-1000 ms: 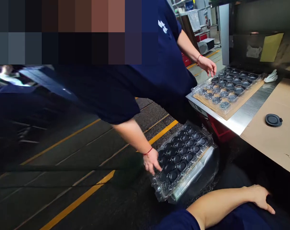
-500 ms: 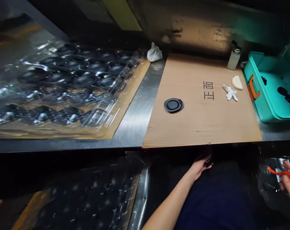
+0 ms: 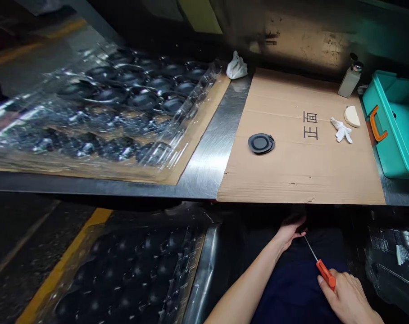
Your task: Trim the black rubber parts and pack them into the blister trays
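Below the table's front edge, my left hand (image 3: 292,230) is closed around a small black part that is mostly lost in shadow. My right hand (image 3: 347,292) grips the red handle of a tool with a thin straight metal shaft (image 3: 318,259), which looks like a screwdriver. Its tip reaches the fingers of my left hand; whether it touches the black part I cannot tell. On the cardboard sheet (image 3: 279,175) above lies a flat round black piece (image 3: 260,143), with what looks like another one under it.
On the right stand a teal bin (image 3: 385,157) with an orange handle and a capped bottle (image 3: 350,81). A white glove-like scrap (image 3: 341,130) and a cream half-round pad (image 3: 352,117) lie nearby. Clear trays of black parts (image 3: 142,99) fill the left; another tray (image 3: 130,274) sits lower.
My right hand has come in from the right edge with the red-handled tool, bringing its tip to my left hand. My left hand stays below the table edge. The view has shifted left.
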The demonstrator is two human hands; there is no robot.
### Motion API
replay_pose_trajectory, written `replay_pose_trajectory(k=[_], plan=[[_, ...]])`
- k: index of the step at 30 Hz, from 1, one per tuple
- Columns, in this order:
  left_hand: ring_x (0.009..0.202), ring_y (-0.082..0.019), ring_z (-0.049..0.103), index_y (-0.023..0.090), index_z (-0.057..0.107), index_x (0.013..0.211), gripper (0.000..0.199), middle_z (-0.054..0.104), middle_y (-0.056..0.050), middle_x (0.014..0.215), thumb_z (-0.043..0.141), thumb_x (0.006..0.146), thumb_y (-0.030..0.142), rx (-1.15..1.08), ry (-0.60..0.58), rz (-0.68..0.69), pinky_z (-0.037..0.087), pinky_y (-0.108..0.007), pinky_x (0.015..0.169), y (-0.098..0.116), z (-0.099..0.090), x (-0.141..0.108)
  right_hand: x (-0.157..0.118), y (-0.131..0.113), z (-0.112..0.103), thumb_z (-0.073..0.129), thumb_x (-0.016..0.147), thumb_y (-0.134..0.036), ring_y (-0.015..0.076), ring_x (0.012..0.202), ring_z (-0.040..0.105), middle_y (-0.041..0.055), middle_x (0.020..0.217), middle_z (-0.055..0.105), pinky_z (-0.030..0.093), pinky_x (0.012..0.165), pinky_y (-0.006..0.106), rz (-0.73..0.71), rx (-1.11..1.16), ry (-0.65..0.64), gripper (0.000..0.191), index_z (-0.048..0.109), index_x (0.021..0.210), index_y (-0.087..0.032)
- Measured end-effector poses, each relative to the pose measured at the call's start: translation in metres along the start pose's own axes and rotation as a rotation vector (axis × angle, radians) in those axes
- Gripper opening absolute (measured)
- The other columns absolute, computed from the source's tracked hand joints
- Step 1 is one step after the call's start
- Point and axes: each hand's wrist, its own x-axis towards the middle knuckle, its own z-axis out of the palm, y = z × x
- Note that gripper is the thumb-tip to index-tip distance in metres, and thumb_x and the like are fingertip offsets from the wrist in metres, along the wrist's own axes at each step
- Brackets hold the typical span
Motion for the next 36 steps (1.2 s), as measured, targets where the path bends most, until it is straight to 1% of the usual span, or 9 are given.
replay_pose_trajectory(k=[4,6,9,12,17,26,29,32,36], plan=[[0.121,-0.028,0.06,0.021,0.073,0.114,0.054,0.07,-0.01,0.123,0.091,0.063,0.026,0.425,0.0,0.347,0.041,-0.043,0.112,-0.006,0.005,-0.007,-0.001,0.003,-0.018,0.028,0.102,-0.054,0.0252,0.077,0.069,0.0059,0.078,0.071,0.038,0.066,0.031,0.066,0.057,0.017,0.049,0.061,0.082,-0.022],[0.126,-0.029,0.057,0.024,0.074,0.114,0.054,0.069,-0.008,0.127,0.09,0.062,0.023,0.566,-0.043,0.421,0.036,-0.044,0.116,-0.008,0.007,-0.012,-0.001,0.003,-0.025,0.031,0.101,-0.053,0.0243,0.076,0.068,0.0055,0.078,0.07,0.038,0.065,0.03,0.096,0.077,0.034,0.047,0.06,0.081,-0.022],[0.127,-0.028,0.057,0.025,0.073,0.116,0.056,0.069,-0.007,0.128,0.09,0.063,0.023,0.543,-0.052,0.437,0.035,-0.043,0.117,-0.008,0.008,-0.015,0.0,0.002,-0.029,0.031,0.101,-0.052,0.0239,0.073,0.066,0.0052,0.076,0.069,0.037,0.065,0.03,0.108,0.084,0.04,0.047,0.059,0.08,-0.022],[0.118,-0.028,0.062,0.021,0.072,0.114,0.054,0.071,-0.01,0.122,0.09,0.064,0.029,0.339,0.02,0.349,0.044,-0.043,0.11,-0.004,0.008,-0.011,0.0,0.001,-0.027,0.03,0.101,-0.052,0.0244,0.074,0.066,0.0053,0.077,0.07,0.037,0.066,0.031,0.09,0.075,0.023,0.047,0.059,0.08,-0.023],[0.079,-0.023,0.072,0.013,0.067,0.114,0.052,0.072,-0.015,0.105,0.079,0.078,0.05,-0.101,0.084,-0.011,0.061,-0.043,0.076,0.007,0.001,0.003,0.001,-0.003,-0.018,0.032,0.102,-0.05,0.0248,0.077,0.067,0.0061,0.078,0.07,0.034,0.068,0.031,0.025,0.033,-0.008,0.045,0.06,0.081,-0.022],[0.078,-0.023,0.072,0.007,0.063,0.118,0.063,0.072,-0.019,0.1,0.066,0.085,0.061,-0.166,0.079,-0.154,0.062,-0.035,0.066,0.016,-0.005,0.003,0.009,-0.007,-0.018,0.031,0.102,-0.05,0.0263,0.078,0.067,0.0073,0.08,0.07,0.035,0.068,0.032,0.035,0.028,-0.001,0.045,0.06,0.084,-0.021],[0.086,-0.025,0.072,0.012,0.065,0.118,0.06,0.072,-0.017,0.107,0.077,0.078,0.055,-0.049,0.065,-0.056,0.061,-0.041,0.077,0.01,-0.002,0.001,0.01,-0.004,-0.021,0.031,0.102,-0.05,0.0258,0.076,0.067,0.0072,0.08,0.07,0.035,0.067,0.031,0.055,0.053,0.0,0.045,0.06,0.083,-0.021],[0.11,-0.029,0.066,0.018,0.07,0.113,0.058,0.071,-0.013,0.119,0.092,0.062,0.034,0.251,0.039,0.198,0.05,-0.045,0.102,0.002,0.001,-0.003,0.011,-0.001,-0.027,0.031,0.101,-0.051,0.0254,0.076,0.067,0.0061,0.079,0.07,0.034,0.066,0.031,0.083,0.076,0.024,0.045,0.06,0.082,-0.022],[0.124,-0.029,0.058,0.024,0.074,0.112,0.056,0.07,-0.008,0.124,0.09,0.058,0.019,0.547,-0.017,0.373,0.037,-0.044,0.115,-0.001,0.004,-0.01,0.011,0.0,-0.033,0.033,0.101,-0.05,0.025,0.073,0.066,0.0051,0.077,0.069,0.031,0.064,0.031,0.07,0.07,0.042,0.044,0.059,0.08,-0.022]])
